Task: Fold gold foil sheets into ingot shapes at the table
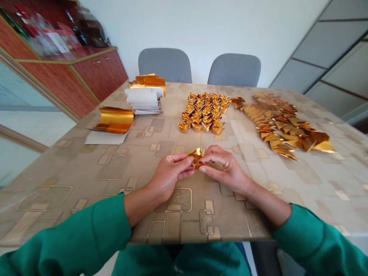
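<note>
A small piece of folded gold paper (pixel 196 156) is held between both hands just above the table (pixel 115 168). My left hand (pixel 169 173) pinches its left side with thumb and fingers closed. My right hand (pixel 225 168) pinches its right side, fingers curled. Beyond them lies a tidy cluster of several finished gold paper ingots (pixel 204 113). To the right is a spread of several folded gold paper triangles (pixel 283 122).
A stack of white-backed gold sheets (pixel 146 96) and a curled gold sheet (pixel 114 120) lie at the left of the table. Two grey chairs (pixel 198 67) stand at the far side. A red-brown cabinet (pixel 80 73) stands at the left.
</note>
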Demonstrator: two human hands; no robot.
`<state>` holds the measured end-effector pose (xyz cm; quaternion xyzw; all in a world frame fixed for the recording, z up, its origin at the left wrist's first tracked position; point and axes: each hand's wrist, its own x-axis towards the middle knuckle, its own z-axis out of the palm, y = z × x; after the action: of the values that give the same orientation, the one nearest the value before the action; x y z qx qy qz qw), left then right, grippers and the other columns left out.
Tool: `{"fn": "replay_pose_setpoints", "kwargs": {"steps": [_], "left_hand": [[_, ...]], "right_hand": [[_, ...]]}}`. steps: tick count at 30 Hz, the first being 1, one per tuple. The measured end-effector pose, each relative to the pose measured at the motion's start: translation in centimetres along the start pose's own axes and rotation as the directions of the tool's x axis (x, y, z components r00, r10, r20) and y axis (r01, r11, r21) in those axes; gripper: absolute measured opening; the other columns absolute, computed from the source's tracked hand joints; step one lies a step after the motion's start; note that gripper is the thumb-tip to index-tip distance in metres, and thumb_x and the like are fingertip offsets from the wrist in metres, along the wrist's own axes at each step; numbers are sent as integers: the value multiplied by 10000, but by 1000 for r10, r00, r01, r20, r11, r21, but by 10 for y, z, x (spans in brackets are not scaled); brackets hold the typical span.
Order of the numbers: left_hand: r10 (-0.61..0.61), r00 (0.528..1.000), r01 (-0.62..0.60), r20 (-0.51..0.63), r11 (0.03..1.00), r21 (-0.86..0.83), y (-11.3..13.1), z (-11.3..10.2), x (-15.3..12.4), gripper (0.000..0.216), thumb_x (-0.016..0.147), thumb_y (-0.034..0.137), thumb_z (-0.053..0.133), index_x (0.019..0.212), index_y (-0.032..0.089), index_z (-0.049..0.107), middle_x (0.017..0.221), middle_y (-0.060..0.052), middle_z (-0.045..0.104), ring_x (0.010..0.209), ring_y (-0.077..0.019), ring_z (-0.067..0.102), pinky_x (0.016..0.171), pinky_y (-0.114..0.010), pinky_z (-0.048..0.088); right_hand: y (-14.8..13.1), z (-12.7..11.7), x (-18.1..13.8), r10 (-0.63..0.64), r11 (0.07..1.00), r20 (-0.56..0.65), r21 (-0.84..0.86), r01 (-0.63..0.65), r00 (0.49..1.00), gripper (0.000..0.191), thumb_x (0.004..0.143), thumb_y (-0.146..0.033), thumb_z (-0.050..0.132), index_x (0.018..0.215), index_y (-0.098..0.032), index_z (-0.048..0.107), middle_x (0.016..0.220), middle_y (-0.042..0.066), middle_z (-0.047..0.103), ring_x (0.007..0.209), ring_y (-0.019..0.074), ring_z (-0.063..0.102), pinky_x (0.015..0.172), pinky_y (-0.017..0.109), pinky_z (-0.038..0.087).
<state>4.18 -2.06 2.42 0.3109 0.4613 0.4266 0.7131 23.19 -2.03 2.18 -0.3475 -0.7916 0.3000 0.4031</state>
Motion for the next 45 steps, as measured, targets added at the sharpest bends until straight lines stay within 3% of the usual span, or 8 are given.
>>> {"fn": "replay_pose_setpoints", "kwargs": {"steps": [4,7,16,23,28,31,37,45], "left_hand": [[-35,999,35,-7,998,-44,1,-2,4,170,678,196,846,787,128,734,802,-36,733,685,-99,675,654,-196,560],[-34,999,34,0,998,-51,0,-3,4,149,676,184,842,756,127,731,762,-25,723,658,-88,662,649,-187,553],[-23,999,26,41,996,-84,-1,0,0,186,665,227,861,769,137,735,789,-22,729,687,-93,669,664,-197,565],[-26,999,28,22,994,-104,-2,1,-1,148,679,174,845,768,134,734,791,-20,733,686,-91,675,669,-194,572],[-19,998,25,59,994,-103,-2,3,-2,175,682,221,855,797,149,745,814,-23,742,690,-88,682,669,-185,569],[26,998,-22,52,997,-80,-4,4,-3,212,676,258,859,830,152,758,856,-35,750,714,-102,692,678,-196,572],[111,993,-108,48,992,-57,-7,3,-4,250,644,315,872,816,166,770,851,-33,755,733,-123,698,689,-219,576],[185,980,-188,66,981,44,-9,5,-6,245,690,320,837,878,171,784,877,-55,766,781,-158,709,716,-252,586]], "right_hand": [[1,-5,1,-191,954,74,-221,203,979,134,857,-230,707,978,-281,731,878,23,585,850,175,533,787,344,431],[2,-7,3,-211,943,92,-243,227,973,59,865,-247,708,911,-269,738,842,18,573,817,167,521,762,331,425],[-1,6,-1,71,996,-60,53,-68,996,92,871,-308,687,830,-229,663,803,6,602,780,156,566,720,310,444],[-6,5,1,50,998,-51,-22,-51,997,116,894,-290,652,798,-224,651,745,2,602,755,158,552,703,302,414],[-3,11,2,171,984,-127,80,-162,977,182,881,-324,624,745,-208,592,732,-5,550,685,136,515,641,270,411],[-4,14,1,248,965,-149,125,-231,957,165,868,-328,620,765,-210,568,746,-4,553,669,129,502,616,257,410],[-6,13,1,205,979,-195,64,-196,959,97,841,-266,626,779,-209,577,783,1,533,667,124,487,593,250,400],[-1,16,1,299,954,-196,85,-288,934,138,794,-263,647,720,-204,546,695,-17,547,594,112,460,555,253,364]]}}
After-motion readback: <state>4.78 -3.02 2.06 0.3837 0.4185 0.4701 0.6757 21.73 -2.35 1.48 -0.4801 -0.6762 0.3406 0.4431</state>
